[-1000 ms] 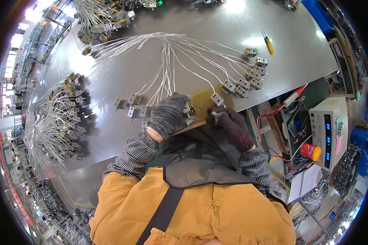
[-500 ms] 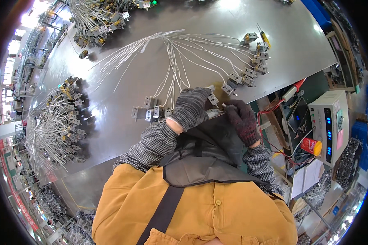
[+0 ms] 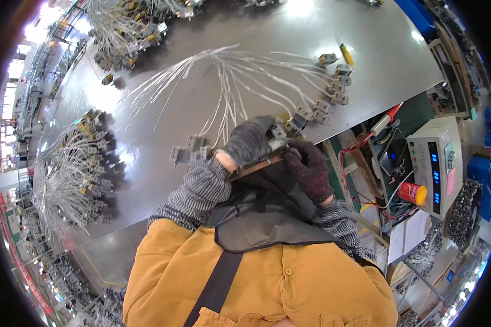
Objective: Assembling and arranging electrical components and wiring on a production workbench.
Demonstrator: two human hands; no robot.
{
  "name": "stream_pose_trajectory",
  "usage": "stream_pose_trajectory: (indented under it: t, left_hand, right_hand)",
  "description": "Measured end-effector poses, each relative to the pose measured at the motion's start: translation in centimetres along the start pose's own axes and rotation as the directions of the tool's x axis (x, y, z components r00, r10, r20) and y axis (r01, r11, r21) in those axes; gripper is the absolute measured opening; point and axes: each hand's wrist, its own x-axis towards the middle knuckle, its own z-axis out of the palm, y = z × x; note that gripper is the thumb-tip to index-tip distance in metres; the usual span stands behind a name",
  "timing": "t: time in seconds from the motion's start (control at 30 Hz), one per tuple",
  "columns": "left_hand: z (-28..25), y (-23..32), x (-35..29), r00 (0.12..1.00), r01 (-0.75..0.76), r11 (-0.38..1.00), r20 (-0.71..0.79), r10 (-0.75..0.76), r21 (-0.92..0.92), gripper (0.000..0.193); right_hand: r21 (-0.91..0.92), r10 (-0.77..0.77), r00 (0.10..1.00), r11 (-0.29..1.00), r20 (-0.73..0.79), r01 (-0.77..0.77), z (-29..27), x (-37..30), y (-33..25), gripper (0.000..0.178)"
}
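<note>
My left hand (image 3: pixel 249 143), in a grey striped glove, is closed on a small metal block (image 3: pixel 278 132) at the front edge of the metal table (image 3: pixel 153 182). Close against it, my right hand (image 3: pixel 310 170), in a dark maroon glove, has its fingers pinched together by a silvery piece (image 3: pixel 277 145). What the right fingertips hold is hidden. White wires (image 3: pixel 221 59) fan out from a gathered bundle beyond my hands. Several metal blocks (image 3: pixel 190 150) stand left of my left hand, and a curved row of similar blocks (image 3: pixel 321 110) runs off to the right.
A yellow-handled screwdriver (image 3: pixel 346 54) lies beyond the right row. Piles of wired blocks sit at the left (image 3: pixel 73 174) and far left (image 3: pixel 128 41). Right of the table are a white instrument box (image 3: pixel 436 163) with blue displays, a red can (image 3: pixel 410 193) and red cables (image 3: pixel 346 150).
My right hand has come in against the left, closing the gap between them. The view has shifted slightly, and the table's brown front edge now shows below my hands.
</note>
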Motion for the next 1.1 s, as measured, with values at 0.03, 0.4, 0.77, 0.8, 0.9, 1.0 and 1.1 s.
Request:
stream_pose_trajectory:
  t: [0.03, 0.4, 0.77, 0.8, 0.9, 1.0, 1.1]
  left_hand:
    - [0.4, -0.3, -0.3, 1.0, -0.012, 1.0, -0.02, 0.012, -0.018, 0.04]
    - [1.4, -0.7, -1.6, 0.992, -0.052, 0.994, -0.106, 0.062, 0.094, 0.052]
    - [1.2, -0.3, -1.6, 0.983, -0.103, 0.987, -0.14, 0.12, 0.123, 0.051]
    - [1.2, -0.2, -1.5, 0.983, -0.1, 0.987, -0.14, 0.117, 0.123, 0.051]
    - [1.4, -0.4, -1.2, 0.977, -0.096, 0.989, -0.179, 0.115, 0.114, 0.053]
    - [1.7, -0.3, -1.5, 0.98, -0.072, 0.996, -0.184, 0.082, 0.061, 0.06]
    - [0.7, 0.3, -1.9, 0.992, -0.021, 0.998, -0.124, 0.028, 0.062, 0.071]
  right_hand:
    - [0.223, 0.189, 0.974, 0.951, 0.124, -0.213, -0.2, -0.6, 0.8, 0.025]
    - [0.297, 0.5, 0.844, 0.79, 0.196, -0.537, -1.5, -0.4, -3.2, 0.028]
    - [0.567, 0.559, 0.619, 0.294, 0.551, -0.77, -1.4, -0.3, -1.5, 0.04]
    - [0.345, 0.46, 0.839, 0.768, 0.29, -0.54, -1.0, -1.0, -1.7, 0.041]
    - [-0.039, 0.223, 0.971, 0.975, 0.081, -0.221, -0.8, -0.8, -2.5, 0.045]
    - [0.033, 0.198, 0.965, 0.978, 0.172, -0.206, -1.4, -1.5, -1.5, 0.047]
    - [0.528, 0.361, 0.855, 0.675, 0.372, -0.515, -1.5, -0.7, -2.8, 0.044]
